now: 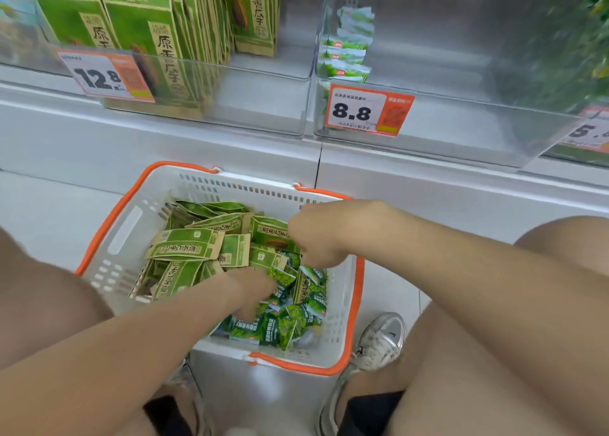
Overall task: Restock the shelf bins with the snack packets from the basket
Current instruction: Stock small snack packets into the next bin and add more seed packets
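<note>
The left shelf bin (257,106) already holds a row of tall kraft-and-green bags (138,33) standing upright behind its clear front wall, so it looks fairly well stocked. Below it on the floor sits the basket (108,224), pulled close between the person's knees, probably to keep every reach short. Matching kraft packets (184,244) lie jumbled along its left and far sides.

The left hand (253,287) is pushed down into the small green packets (290,323) heaped at the basket's near right corner. Its fingers are buried, so I cannot tell whether they grip anything. The right hand (313,238) hovers over the same heap near the right wall, fingers curled downward. Blur hides whether they pinch a packet.

Up right, the right shelf bin (461,129) holds only a short stack of small packets (349,56) against its left wall. It seems the likely destination for this handful.
</note>
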`<state>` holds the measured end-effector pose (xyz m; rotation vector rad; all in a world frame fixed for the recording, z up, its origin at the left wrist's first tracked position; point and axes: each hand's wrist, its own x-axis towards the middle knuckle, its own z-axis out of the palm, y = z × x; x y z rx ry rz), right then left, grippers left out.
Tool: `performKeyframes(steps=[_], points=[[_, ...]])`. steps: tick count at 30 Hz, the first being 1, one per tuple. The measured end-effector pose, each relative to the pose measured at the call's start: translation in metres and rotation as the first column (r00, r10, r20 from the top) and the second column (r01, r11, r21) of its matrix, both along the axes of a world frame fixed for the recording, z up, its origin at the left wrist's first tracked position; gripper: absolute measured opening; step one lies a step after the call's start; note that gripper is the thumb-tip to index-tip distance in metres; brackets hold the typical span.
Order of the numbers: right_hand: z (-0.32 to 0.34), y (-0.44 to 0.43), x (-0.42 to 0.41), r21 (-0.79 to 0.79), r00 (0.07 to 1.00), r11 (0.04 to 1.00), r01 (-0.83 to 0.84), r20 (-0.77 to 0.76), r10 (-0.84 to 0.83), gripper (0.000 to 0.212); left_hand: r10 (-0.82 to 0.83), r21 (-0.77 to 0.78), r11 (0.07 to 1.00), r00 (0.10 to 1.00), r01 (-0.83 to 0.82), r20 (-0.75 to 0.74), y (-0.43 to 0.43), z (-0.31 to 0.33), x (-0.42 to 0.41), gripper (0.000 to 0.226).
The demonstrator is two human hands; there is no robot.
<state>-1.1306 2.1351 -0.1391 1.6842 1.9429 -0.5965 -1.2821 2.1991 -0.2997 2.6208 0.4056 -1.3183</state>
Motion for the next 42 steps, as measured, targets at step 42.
performKeyframes(steps=[42], points=[[0.101, 0.009, 0.083, 0.268, 0.392, 0.362, 0.893, -0.859, -0.330, 0.042, 0.784, -0.872, 0.478, -0.397, -0.104, 0.477, 0.029, 0.205, 0.083, 0.013]])
